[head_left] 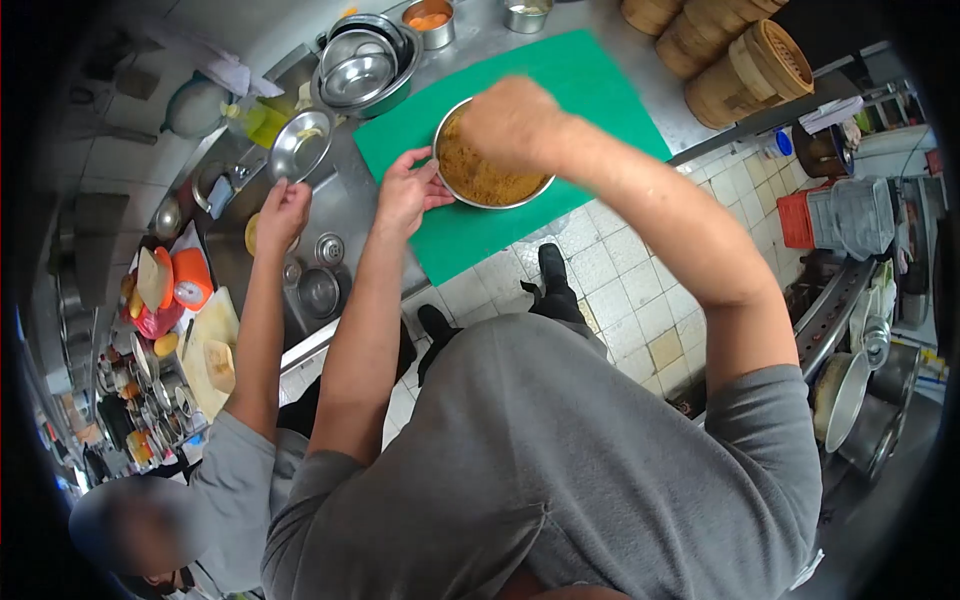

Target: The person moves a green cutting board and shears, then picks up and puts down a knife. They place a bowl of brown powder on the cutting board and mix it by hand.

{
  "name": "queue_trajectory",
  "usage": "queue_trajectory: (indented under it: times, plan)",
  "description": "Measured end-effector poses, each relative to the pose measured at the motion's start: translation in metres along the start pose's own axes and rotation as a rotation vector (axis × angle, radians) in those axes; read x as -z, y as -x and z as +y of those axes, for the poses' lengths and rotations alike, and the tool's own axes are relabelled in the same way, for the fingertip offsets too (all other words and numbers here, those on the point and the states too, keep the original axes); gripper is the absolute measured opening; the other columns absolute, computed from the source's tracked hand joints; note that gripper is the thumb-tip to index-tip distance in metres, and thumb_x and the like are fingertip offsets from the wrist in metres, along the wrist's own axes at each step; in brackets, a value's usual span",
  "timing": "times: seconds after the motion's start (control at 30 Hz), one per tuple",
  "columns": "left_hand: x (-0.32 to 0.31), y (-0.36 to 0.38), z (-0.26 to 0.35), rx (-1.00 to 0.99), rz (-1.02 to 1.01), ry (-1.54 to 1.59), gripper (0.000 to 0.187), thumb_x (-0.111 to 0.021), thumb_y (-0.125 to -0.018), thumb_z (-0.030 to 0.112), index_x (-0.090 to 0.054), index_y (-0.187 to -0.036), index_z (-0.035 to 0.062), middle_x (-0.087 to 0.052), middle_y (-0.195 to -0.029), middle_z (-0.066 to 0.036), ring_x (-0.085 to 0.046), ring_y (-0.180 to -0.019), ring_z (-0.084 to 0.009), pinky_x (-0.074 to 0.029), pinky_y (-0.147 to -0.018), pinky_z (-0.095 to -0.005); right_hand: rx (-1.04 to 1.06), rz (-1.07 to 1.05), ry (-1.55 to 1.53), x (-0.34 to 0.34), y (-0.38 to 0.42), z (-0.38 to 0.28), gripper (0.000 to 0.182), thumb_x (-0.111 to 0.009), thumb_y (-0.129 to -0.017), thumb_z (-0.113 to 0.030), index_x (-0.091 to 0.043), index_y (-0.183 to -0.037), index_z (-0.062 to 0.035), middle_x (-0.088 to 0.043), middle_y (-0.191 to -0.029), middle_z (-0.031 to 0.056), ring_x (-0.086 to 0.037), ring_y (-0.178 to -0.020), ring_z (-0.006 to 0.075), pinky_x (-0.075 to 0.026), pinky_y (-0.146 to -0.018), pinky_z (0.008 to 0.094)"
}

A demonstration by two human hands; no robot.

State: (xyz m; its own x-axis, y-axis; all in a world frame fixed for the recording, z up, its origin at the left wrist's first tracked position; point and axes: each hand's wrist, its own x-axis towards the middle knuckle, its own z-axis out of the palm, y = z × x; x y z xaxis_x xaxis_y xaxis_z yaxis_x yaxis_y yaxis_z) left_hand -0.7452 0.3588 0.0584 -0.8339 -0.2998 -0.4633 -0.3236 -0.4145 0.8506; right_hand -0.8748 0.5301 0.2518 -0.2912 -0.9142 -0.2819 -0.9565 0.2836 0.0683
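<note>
A round metal bowl (497,204) of brown, crumbly food (492,182) stands on a green mat (610,110). My left hand (408,192) grips the bowl's left rim, thumb at the edge and fingers against the outer side. Over the bowl's upper part is my right hand (515,122), blurred by motion; its fingers are curled and point down toward the food, and whether they hold anything is hidden.
At left a co-worker's hand (284,212) holds a metal bowl (300,146) over the sink counter. Stacked metal bowls (362,72) and small tins (430,24) stand behind the mat. Bamboo steamers (745,75) are at the back right.
</note>
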Motion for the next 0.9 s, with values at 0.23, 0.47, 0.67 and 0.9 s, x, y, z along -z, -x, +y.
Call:
queue_trajectory:
  times: [0.23, 0.47, 0.67, 0.9]
  plan:
    - [-0.030, 0.024, -0.026, -0.042, 0.066, 0.007, 0.041, -0.056, -0.110, 0.019, -0.039, -0.141, -0.0017, -0.063, -0.091, -0.017, -0.069, -0.070, -0.0253, -0.065, -0.065, -0.0415, -0.253, 0.129, -0.181, -0.042, -0.034, 0.027, 0.020, -0.069, -0.089, -0.018, -0.083, -0.101, -0.0088, -0.080, -0.105, 0.0162, -0.078, -0.100, 0.0319, -0.062, -0.084, 0.0442]
    - [0.003, -0.018, 0.000, -0.140, 0.060, -0.182, 0.041, -0.059, -0.110, 0.023, -0.056, -0.145, 0.0017, -0.069, -0.096, -0.007, -0.068, -0.072, -0.0147, -0.060, -0.067, -0.0320, -0.226, 0.023, -0.188, -0.030, 0.016, 0.020, 0.021, -0.072, -0.086, -0.020, -0.083, -0.100, -0.0082, -0.080, -0.105, 0.0161, -0.078, -0.100, 0.0307, -0.062, -0.082, 0.0433]
    - [-0.009, -0.044, 0.039, -0.086, 0.005, -0.398, 0.031, -0.063, -0.107, 0.018, -0.069, -0.131, -0.0001, -0.072, -0.085, -0.004, -0.065, -0.065, -0.0113, -0.056, -0.059, -0.0284, -0.217, 0.138, -0.173, -0.038, -0.030, -0.006, 0.020, -0.073, -0.087, -0.021, -0.083, -0.100, -0.0097, -0.080, -0.105, 0.0155, -0.079, -0.100, 0.0299, -0.062, -0.080, 0.0423]
    - [-0.012, 0.027, -0.005, -0.050, 0.049, -0.208, 0.045, -0.062, -0.107, 0.019, -0.050, -0.147, -0.0003, -0.067, -0.083, -0.005, -0.066, -0.065, -0.0144, -0.061, -0.060, -0.0328, -0.342, 0.028, -0.250, -0.029, -0.004, 0.040, 0.022, -0.073, -0.086, -0.018, -0.082, -0.102, -0.0056, -0.080, -0.107, 0.0166, -0.078, -0.101, 0.0323, -0.062, -0.086, 0.0427]
